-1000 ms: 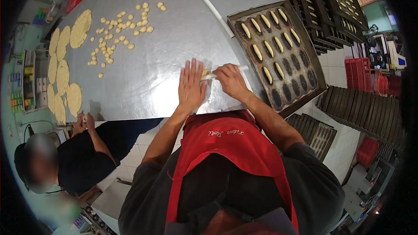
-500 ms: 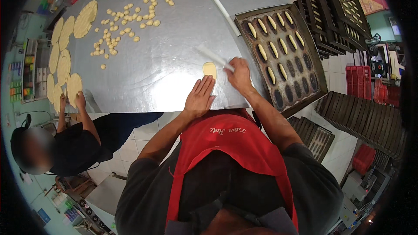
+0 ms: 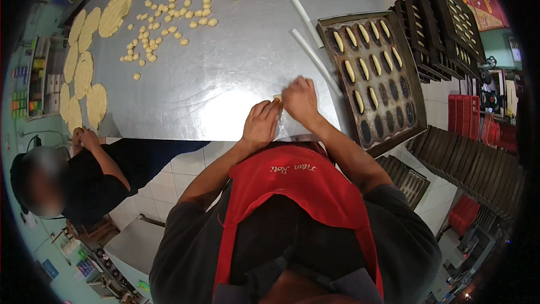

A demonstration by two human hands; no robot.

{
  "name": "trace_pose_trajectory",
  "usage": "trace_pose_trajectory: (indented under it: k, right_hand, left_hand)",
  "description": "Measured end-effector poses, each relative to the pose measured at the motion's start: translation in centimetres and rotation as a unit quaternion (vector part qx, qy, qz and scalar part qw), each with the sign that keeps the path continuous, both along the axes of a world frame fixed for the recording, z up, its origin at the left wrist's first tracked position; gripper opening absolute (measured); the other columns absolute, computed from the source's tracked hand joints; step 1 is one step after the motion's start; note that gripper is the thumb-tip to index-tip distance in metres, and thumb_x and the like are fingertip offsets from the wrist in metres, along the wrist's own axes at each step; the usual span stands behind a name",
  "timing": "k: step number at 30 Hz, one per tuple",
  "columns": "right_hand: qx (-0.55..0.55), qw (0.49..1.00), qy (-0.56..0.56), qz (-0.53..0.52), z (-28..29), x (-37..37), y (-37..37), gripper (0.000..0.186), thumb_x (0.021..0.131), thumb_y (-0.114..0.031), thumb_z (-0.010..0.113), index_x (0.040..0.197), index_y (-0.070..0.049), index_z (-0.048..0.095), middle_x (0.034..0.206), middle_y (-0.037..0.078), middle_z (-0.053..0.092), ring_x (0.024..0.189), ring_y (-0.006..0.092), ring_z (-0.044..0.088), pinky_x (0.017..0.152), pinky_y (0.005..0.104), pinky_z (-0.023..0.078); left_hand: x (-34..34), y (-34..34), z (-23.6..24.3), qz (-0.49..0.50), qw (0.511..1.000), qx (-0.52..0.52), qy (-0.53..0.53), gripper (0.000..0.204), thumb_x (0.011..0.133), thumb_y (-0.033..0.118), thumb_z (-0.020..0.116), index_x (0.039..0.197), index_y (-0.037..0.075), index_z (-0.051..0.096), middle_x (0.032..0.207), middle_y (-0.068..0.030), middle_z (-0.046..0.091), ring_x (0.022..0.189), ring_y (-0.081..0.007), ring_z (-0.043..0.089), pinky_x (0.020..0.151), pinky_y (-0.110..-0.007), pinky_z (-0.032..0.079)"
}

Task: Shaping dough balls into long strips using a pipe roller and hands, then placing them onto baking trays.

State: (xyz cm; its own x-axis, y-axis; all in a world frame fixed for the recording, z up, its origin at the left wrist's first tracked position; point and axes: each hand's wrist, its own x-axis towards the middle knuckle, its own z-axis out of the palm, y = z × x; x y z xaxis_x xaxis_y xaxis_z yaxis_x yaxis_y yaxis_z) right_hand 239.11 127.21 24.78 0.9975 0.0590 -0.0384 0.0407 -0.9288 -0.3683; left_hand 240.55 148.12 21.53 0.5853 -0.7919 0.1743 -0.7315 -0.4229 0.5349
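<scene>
A small piece of dough (image 3: 277, 97) lies at the table's near edge, mostly hidden under my fingers. My left hand (image 3: 261, 121) is bent over its left side, fingers together and tips on the dough. From the right, my right hand (image 3: 301, 101) closes on the same piece with curled fingers. A thin white rolling pin (image 3: 316, 63) rests on the table beyond my right hand, touched by neither hand. Another white rolling pin (image 3: 302, 14) lies farther off, beside the tray.
At the right stands a dark baking tray (image 3: 368, 59) with rows of dough sticks in oval hollows. Many dough balls (image 3: 169, 17) and flat dough sheets (image 3: 84, 73) cover the table's left. A co-worker (image 3: 84, 180) stands at the left edge; tray stacks (image 3: 467, 163) stand at right.
My right hand has put the rolling pin down near the tray and come to the dough. The flattened oval is now gathered under both hands. The co-worker's hands have left the dough sheet.
</scene>
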Motion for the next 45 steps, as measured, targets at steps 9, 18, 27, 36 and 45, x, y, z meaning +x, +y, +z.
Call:
trace_pose_trajectory:
  k: [9,18,27,36,45]
  right_hand:
    - [-0.006,0.999,-0.046,-0.001,-2.3,-2.8,5.1,0.075,0.102,-0.037,0.066,0.164,-0.001,0.043,0.169,0.031,0.038,0.160,0.0490,0.031,0.132,0.0633,0.022]
    - [0.071,0.991,-0.083,-0.081,-3.1,2.7,3.1,0.049,0.095,-0.024,0.079,0.134,0.001,0.062,0.135,0.021,0.059,0.126,0.0388,0.055,0.107,0.0508,0.045]
    - [0.159,0.977,-0.089,-0.110,-0.1,-5.0,-0.7,0.023,0.090,-0.010,0.081,0.112,-0.005,0.077,0.117,0.012,0.072,0.110,0.0337,0.067,0.096,0.0464,0.056]
    - [0.322,0.680,-0.474,-0.457,4.5,-14.2,-19.5,0.048,0.100,-0.005,0.076,0.143,0.000,0.056,0.114,0.016,0.074,0.092,0.0231,0.074,0.086,0.0383,0.061]
    - [0.129,0.949,-0.168,-0.235,1.7,-8.7,-12.8,0.047,0.091,-0.017,0.081,0.132,0.000,0.065,0.129,0.025,0.068,0.123,0.0466,0.062,0.105,0.0549,0.052]
  left_hand:
    - [20.7,8.5,-3.7,0.289,0.952,-0.076,-0.063,0.030,0.091,0.008,0.070,0.119,-0.002,0.070,0.116,-0.0239,0.071,0.110,-0.0439,0.065,0.097,-0.053,0.052]
    - [42.6,10.7,-3.1,0.413,0.903,0.053,-0.105,0.043,0.098,0.036,0.076,0.127,0.004,0.074,0.128,-0.0243,0.068,0.123,-0.0461,0.061,0.102,-0.054,0.055]
    - [37.9,13.4,-2.9,0.316,0.939,-0.085,-0.104,0.018,0.099,0.014,0.079,0.109,0.002,0.070,0.096,-0.0126,0.071,0.090,-0.0302,0.070,0.081,-0.044,0.058]
    - [18.4,10.3,-5.5,0.276,0.887,-0.282,0.240,0.031,0.104,0.019,0.080,0.127,0.002,0.070,0.107,-0.0042,0.073,0.095,-0.0134,0.068,0.088,-0.027,0.056]
    - [5.5,-1.8,-2.4,0.237,0.898,-0.176,0.326,0.036,0.097,-0.002,0.076,0.132,0.004,0.072,0.112,-0.0070,0.078,0.101,-0.0156,0.074,0.087,-0.030,0.061]
